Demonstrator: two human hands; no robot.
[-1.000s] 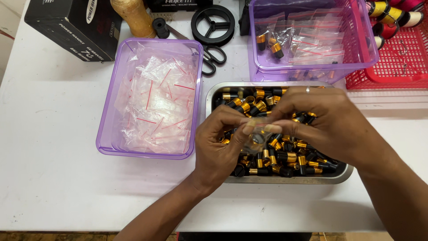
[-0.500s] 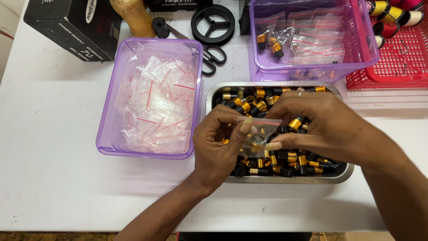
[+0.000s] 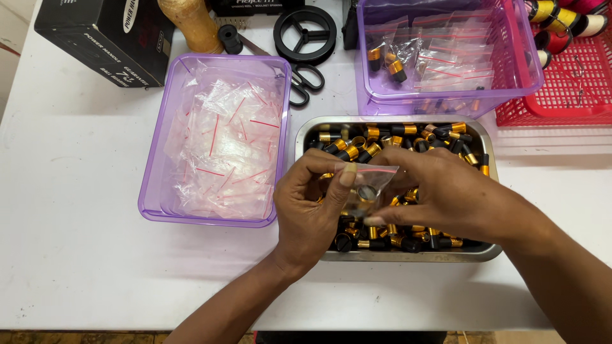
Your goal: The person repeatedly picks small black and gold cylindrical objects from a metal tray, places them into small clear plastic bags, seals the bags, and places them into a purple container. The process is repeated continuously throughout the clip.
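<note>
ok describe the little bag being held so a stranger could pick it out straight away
Find the steel tray of black and gold parts at the table's near edge. Just above it, the left hand and right hand pinch one small clear bag. Unlike the empty bags piled in the purple tub, it is lifted and has a part inside.

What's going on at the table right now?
A person holds a small clear zip bag with both hands, left hand and right hand, over a metal tray full of black-and-gold parts. A purple bin of empty bags sits to the left; another purple bin behind holds filled bags.
</note>
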